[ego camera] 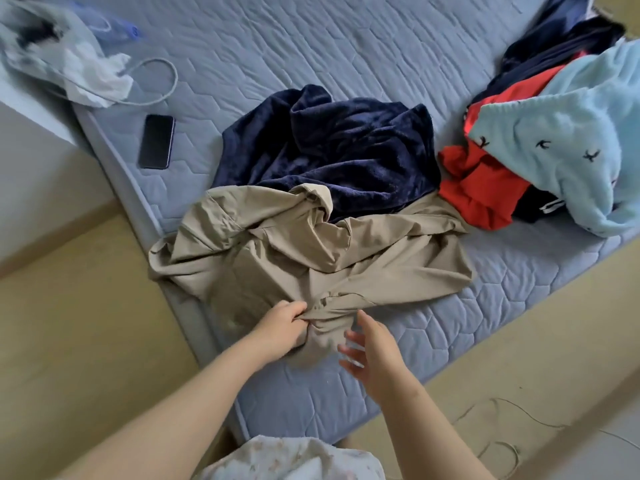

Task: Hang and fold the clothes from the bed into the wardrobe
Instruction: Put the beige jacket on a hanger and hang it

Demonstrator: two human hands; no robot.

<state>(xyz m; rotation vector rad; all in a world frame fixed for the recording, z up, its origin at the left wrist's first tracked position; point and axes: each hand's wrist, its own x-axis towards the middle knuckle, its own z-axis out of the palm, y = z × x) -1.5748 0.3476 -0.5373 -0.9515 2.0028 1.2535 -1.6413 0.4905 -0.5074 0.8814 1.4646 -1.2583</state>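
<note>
Pinching a bunched fold of the beige garment [311, 258] between thumb and curled fingers, the left hand [282, 327] sits just below the centre of the frame, its bare forearm running in from the lower left. The right hand [372, 355] is just beside it, to the right, palm turned inward and fingers spread and straight. It is slightly blurred, and whether its fingertips touch the cloth cannot be told.

The beige garment lies crumpled across the near edge of the blue quilted mattress [346, 39], in the middle of the frame. Its upper edge overlaps a navy fleece garment [332, 150] heaped just above it. At the right of the frame, a red garment [481, 188] lies partly under a light blue garment [568, 140], whose only print is a scatter of small dark bird-shaped marks. A dark navy garment [554, 50] lies above them, in the upper right corner.

At the left of the frame a black phone [156, 141] lies screen dark on the mattress. A grey cable [166, 81] loops above it toward a crumpled white cloth [97, 74].
</note>
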